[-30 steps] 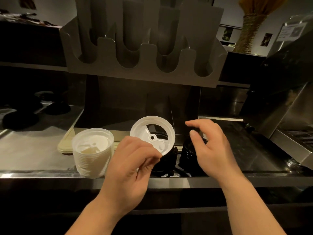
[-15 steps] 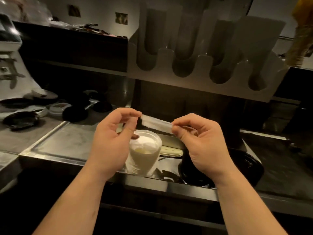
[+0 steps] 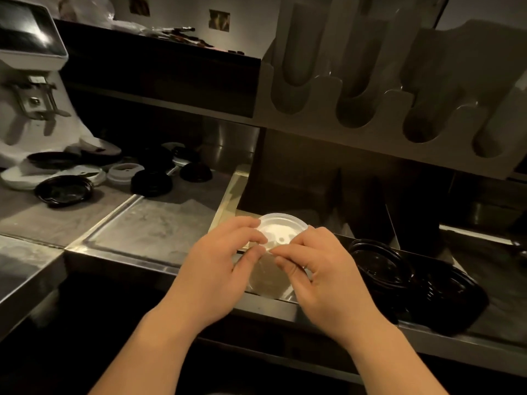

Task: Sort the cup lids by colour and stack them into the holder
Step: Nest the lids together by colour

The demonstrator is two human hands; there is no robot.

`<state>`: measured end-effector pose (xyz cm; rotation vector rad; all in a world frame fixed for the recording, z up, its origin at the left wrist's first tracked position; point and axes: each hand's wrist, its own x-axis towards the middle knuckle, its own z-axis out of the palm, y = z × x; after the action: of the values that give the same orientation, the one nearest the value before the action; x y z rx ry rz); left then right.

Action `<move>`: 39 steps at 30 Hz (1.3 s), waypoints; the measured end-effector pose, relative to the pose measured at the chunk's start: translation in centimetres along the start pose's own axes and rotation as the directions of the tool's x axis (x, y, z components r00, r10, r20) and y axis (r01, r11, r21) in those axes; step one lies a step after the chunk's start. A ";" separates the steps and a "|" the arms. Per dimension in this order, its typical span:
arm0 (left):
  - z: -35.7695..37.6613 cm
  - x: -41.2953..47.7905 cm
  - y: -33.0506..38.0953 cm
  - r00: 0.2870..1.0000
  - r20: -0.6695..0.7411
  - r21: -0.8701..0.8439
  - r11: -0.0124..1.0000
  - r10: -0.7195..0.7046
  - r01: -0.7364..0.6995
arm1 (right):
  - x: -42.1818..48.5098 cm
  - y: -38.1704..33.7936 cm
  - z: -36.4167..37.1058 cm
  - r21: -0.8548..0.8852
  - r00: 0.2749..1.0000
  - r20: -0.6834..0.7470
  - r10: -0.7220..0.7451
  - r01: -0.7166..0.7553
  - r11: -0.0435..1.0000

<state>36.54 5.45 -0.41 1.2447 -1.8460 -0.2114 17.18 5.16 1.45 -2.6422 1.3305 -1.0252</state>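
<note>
A white cup lid (image 3: 281, 230) lies flat on top of the white lid stack (image 3: 268, 277) at the counter's front edge. My left hand (image 3: 219, 269) pinches the lid's left rim and my right hand (image 3: 319, 269) pinches its right rim; both hide most of the stack. To the right stand stacks of black lids (image 3: 393, 275). The grey lid holder (image 3: 399, 89), with several U-shaped slots that look empty, hangs above at the upper right.
Loose black lids (image 3: 151, 182) and white lids (image 3: 124, 172) lie on the counter at the left, near a white grinder (image 3: 31, 89). A steel tray (image 3: 148, 232) sits left of the stack. A dark shelf (image 3: 159, 72) runs above.
Both hands have lowered the white lid from edge-on in the air onto the top of the white stack. The view has swung left and down.
</note>
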 end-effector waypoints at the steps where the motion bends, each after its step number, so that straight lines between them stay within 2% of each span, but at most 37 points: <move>1: 0.1 0.0 -0.1 1.000 -0.008 -0.013 1.000 -0.002 0.002 | 0.0 -0.2 0.0 -0.009 1.000 0.024 0.008 -0.008 1.000; 8: -0.4 -0.4 -0.2 1.000 0.024 -0.152 0.988 0.015 -0.012 | 0.2 -0.6 -0.3 -0.051 0.993 0.108 0.053 -0.048 0.998; 10: -1.2 -0.5 -0.3 1.000 -0.016 -0.218 0.976 0.017 -0.020 | 0.3 -1.1 -0.4 -0.068 0.998 0.043 0.049 -0.046 0.997; 12: -2.2 0.0 -1.4 0.995 -0.096 -0.204 0.979 -0.009 -0.010 | 0.6 -2.1 -0.4 -0.073 0.999 -0.036 0.010 -0.013 0.997; 14: -3.2 1.5 -4.1 0.983 -0.159 -0.111 0.991 -0.094 0.077 | 1.1 -3.4 -0.1 -0.037 0.995 -0.096 -0.037 0.033 0.999; 16: -4.4 3.8 -8.0 0.948 -0.220 0.023 0.970 -0.230 0.241 | 1.9 -4.8 0.5 -0.009 0.988 -0.135 -0.077 0.077 0.997; 18: -5.4 6.4 -11.7 0.903 -0.214 0.232 0.879 -0.372 0.417 | 2.7 -6.0 1.5 -0.011 0.984 -0.144 -0.101 0.100 0.995; 20: -6.2 8.8 -14.5 0.850 -0.152 0.439 0.736 -0.505 0.515 | 3.4 -7.0 2.7 -0.013 0.983 -0.138 -0.124 0.123 0.992; 22: -6.6 10.7 -16.5 0.800 -0.091 0.527 0.653 -0.592 0.543 | 4.1 -8.0 3.8 -0.005 0.980 -0.114 -0.163 0.164 0.987; 25: -6.7 12.4 -19.2 0.729 0.001 0.585 0.592 -0.684 0.555 | 5.0 -8.9 5.3 0.013 0.969 -0.066 -0.238 0.240 0.971; 28: -6.5 12.4 -20.4 0.729 -0.020 0.601 0.575 -0.684 0.556 | 5.5 -8.7 6.1 0.039 0.971 -0.028 -0.237 0.238 0.970; 30: -6.6 11.7 -20.6 0.753 -0.056 0.518 0.625 -0.656 0.583 | 5.7 -8.5 6.3 0.045 0.975 -0.002 -0.220 0.220 0.974; 32: -6.7 10.8 -20.0 0.772 -0.071 0.359 0.706 -0.631 0.610 | 5.8 -8.3 6.4 0.067 0.980 0.005 -0.199 0.198 0.978; 34: -7.0 9.6 -18.2 0.768 -0.120 0.062 0.767 -0.630 0.639 | 5.8 -8.3 6.5 0.115 0.986 -0.012 -0.167 0.167 0.979; 35: -7.2 8.9 -16.8 0.747 -0.136 -0.178 0.758 -0.651 0.628 | 5.8 -8.4 6.4 0.152 0.989 -0.033 -0.143 0.146 0.978; 36: -7.6 8.2 -14.9 0.715 -0.107 -0.456 0.673 -0.691 0.582 | 5.8 -8.5 6.3 0.190 0.992 -0.054 -0.117 0.125 0.974; 37: -8.0 7.4 -13.1 0.697 -0.029 -0.702 0.511 -0.717 0.496 | 5.8 -8.6 6.2 0.221 0.993 -0.073 -0.092 0.106 0.970; 38: -8.6 6.4 -11.3 0.698 0.071 -0.867 0.303 -0.712 0.397 | 5.8 -8.7 6.0 0.243 0.993 -0.094 -0.065 0.087 0.966; 39: -9.1 5.4 -9.8 0.711 0.155 -0.945 0.107 -0.686 0.309 | 5.8 -8.8 5.8 0.260 0.992 -0.125 -0.034 0.066 0.963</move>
<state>49.14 -0.87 2.66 0.8490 -0.5494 -1.2376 29.17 5.05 2.62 -2.4620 1.0617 -1.2856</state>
